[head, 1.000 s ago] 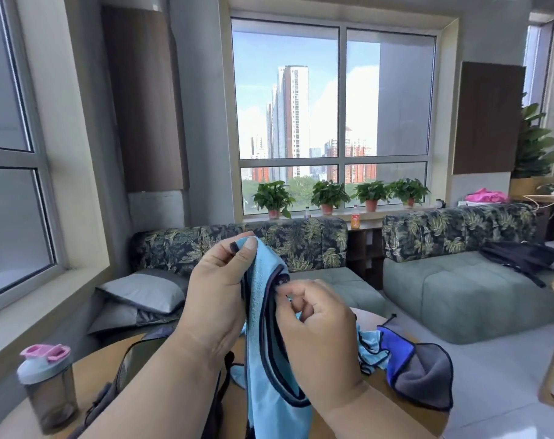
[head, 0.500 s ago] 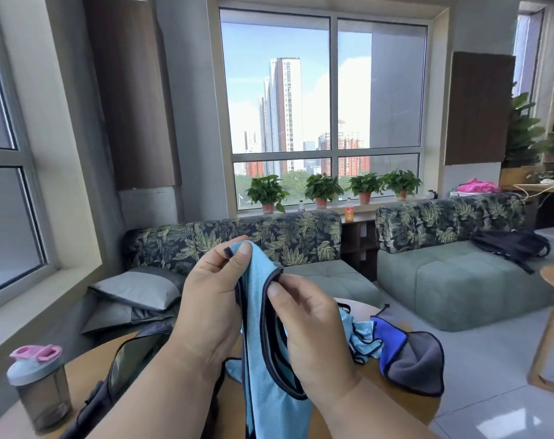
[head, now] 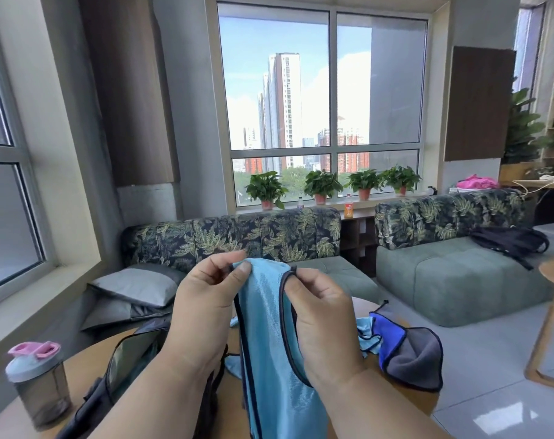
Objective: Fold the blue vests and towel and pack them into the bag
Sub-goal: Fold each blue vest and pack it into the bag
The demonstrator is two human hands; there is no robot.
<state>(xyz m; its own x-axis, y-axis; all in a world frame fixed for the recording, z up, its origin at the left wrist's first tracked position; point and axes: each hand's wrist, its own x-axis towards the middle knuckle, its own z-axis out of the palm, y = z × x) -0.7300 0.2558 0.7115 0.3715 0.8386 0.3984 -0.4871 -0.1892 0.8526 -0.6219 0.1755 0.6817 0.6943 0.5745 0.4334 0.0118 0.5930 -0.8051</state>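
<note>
Bag (head: 123, 372) part hidden behind left hand (head: 202, 315).

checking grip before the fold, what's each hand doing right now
Left hand: pinching the top edge of the light blue vest.
Right hand: pinching the same vest's dark-trimmed edge.

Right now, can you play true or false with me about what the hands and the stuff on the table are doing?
1. Both hands, left and right, pinch the light blue vest. True.
2. The towel is already inside the bag. False: it lies on the table, right of the hands.
3. The bottle has a pink lid. True.
4. The bag is zipped shut. False: it gapes open.
</note>
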